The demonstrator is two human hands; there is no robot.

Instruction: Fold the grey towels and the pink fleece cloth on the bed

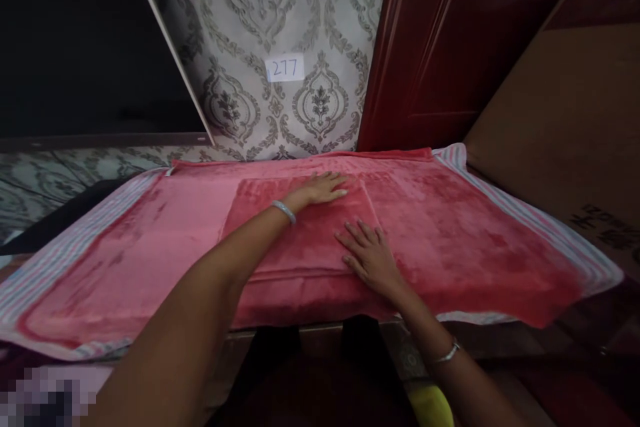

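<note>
A pink-red plush cloth, perhaps a blanket or garment (450,233), lies spread out in front of me. Near its middle is a darker rectangular section (295,233), with a crease along its near side. My left hand (324,188) rests flat on the far part of that section, fingers stretched to the right. Closer to me, my right hand (367,253) lies palm down near the section's right side, its fingers spread. Neither hand grips anything. Under the plush cloth, a striped cloth (80,247) shows at the left and right ends.
A dark TV screen (90,47) stands at the back left. Behind the cloth are a patterned wall with a paper label marked 277 (285,67) and a dark red door (430,47). A large cardboard box (565,107) borders the right side. Something yellow (433,407) sits below.
</note>
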